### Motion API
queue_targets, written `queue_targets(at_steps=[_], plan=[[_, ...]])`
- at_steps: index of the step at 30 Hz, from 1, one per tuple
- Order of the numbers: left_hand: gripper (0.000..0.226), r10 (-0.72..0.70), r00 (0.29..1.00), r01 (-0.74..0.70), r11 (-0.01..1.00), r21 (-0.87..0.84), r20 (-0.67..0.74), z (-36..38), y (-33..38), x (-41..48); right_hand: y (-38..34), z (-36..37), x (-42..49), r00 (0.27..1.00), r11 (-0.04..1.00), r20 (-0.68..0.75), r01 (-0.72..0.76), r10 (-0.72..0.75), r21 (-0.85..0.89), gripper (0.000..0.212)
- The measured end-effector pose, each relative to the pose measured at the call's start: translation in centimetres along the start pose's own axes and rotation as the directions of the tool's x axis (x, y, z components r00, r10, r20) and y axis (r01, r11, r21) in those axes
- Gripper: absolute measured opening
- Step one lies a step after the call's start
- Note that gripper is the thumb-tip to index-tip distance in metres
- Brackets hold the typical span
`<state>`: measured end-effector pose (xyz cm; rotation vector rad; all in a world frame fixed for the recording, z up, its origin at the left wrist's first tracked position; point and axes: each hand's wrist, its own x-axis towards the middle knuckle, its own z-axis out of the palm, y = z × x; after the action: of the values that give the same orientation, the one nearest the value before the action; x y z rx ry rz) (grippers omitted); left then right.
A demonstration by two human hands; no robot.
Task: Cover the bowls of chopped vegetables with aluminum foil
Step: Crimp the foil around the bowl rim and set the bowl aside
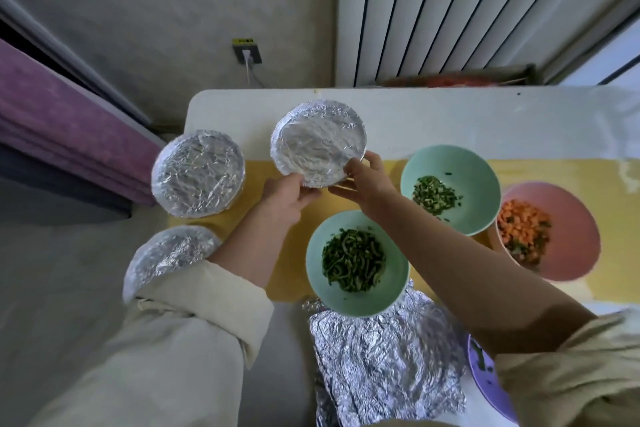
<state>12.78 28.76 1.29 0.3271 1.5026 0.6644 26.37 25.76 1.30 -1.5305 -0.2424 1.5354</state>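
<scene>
Left hand (289,199) and right hand (367,184) each grip the near rim of the foiled bowl (318,142), at the far centre of the table (450,114). Bare tabletop lies far right. At the left edge sit the far-left bowl (199,173) and the near-left bowl (166,253), which is partly hidden by a sleeve (194,322).

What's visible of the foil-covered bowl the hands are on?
The foil-covered bowl is round, its top sealed by crinkled, shiny silver foil folded down over the rim; no contents show. It is at the far middle of the white table, top tipped toward the camera; whether it rests there or is lifted I cannot tell. The left hand grips its near edge and the right hand pinches its near-right rim.
</scene>
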Motion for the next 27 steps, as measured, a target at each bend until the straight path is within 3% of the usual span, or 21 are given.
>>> queue_targets(at_steps=[6, 9, 10, 13, 19, 24, 27], plan=[[0.043, 0.087, 0.991, -0.067, 0.979, 0.191, -0.097, -0.7, 0.0, 2.0, 1.0, -0.7, 2.1, 0.993, 0.976, -0.030, -0.115, 0.111, -0.184, 0.024], [0.034, 0.157, 0.981, -0.101, 0.917, 0.386, -0.117, -1.5, 0.2, 3.1, 0.7, -1.1, 3.2, 0.997, 0.963, -0.073, -0.033, 0.013, -0.268, 0.056], [0.032, 0.173, 0.979, -0.112, 0.901, 0.419, -0.111, -1.7, 0.3, 3.3, 0.5, -1.2, 3.5, 0.995, 0.954, -0.082, 0.030, -0.057, -0.299, 0.058], [0.027, 0.190, 0.975, -0.127, 0.901, 0.414, -0.114, -1.7, 0.4, 3.6, 0.5, -1.4, 3.9, 0.973, 0.910, -0.100, 0.155, -0.208, -0.384, 0.024], [0.016, 0.278, 0.942, -0.161, 0.866, 0.473, -0.187, -1.9, -0.5, 5.3, 1.2, -1.6, 4.1, 0.943, 0.854, -0.108, 0.233, -0.316, -0.465, 0.024], [0.016, 0.288, 0.939, -0.162, 0.851, 0.499, -0.187, -2.0, -0.7, 5.8, 0.0, -2.2, 4.8, 0.968, 0.877, -0.069, 0.187, -0.242, -0.443, 0.015], [0.019, 0.276, 0.943, -0.151, 0.854, 0.498, -0.186, -1.6, -0.6, 5.2, -0.7, -2.5, 4.8, 0.951, 0.830, -0.071, 0.223, -0.300, -0.512, 0.037]])
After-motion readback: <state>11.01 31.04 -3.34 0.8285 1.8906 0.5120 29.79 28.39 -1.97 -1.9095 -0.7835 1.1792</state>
